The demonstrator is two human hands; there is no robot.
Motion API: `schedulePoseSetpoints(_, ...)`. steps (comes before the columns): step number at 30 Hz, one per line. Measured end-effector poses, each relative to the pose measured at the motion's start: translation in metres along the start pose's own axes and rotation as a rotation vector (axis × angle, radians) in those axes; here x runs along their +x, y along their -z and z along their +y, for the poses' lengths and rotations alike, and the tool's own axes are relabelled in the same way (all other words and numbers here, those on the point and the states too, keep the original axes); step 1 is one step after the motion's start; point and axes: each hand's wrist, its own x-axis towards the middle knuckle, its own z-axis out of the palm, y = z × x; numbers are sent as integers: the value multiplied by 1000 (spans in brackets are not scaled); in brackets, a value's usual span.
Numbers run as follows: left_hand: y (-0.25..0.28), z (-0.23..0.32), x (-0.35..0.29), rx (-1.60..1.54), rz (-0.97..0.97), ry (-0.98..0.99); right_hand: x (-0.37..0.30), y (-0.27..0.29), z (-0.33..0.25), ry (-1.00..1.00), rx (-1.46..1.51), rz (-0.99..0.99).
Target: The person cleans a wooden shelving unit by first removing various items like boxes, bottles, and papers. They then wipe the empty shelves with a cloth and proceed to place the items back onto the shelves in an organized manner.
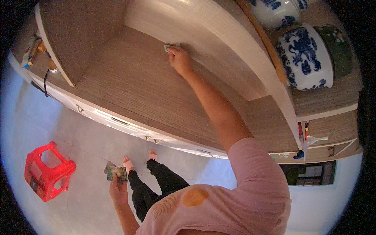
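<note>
My right hand [181,60] reaches deep into an open wooden compartment. Its fingers are closed on a small pale wipe [167,47], pressed near where the wood-grain shelf [129,64] meets the back panel [203,47]. Most of the wipe is hidden under the fingers. Low over the floor, my left hand [118,194] grips a small flat packet [121,174] with a green and dark print. The thumb lies across it; its contents cannot be made out.
Blue-and-white porcelain pots [305,56] stand on the shelf to the right, with a dark green one beside them. A white bottle [313,140] sits lower. An upright divider [58,43] bounds the compartment's left. A red plastic stool [49,170] stands on the tiled floor.
</note>
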Motion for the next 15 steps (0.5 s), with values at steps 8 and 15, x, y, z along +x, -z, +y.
schedulePoseSetpoints(8, 6, 4, 3, -47, -67, 73, -95, 116, 76, -273, -103, -144)
schedulePoseSetpoints(15, 25, 21, 2, 47, -22, 53, -99, 127, 41, -261, -220, -355)
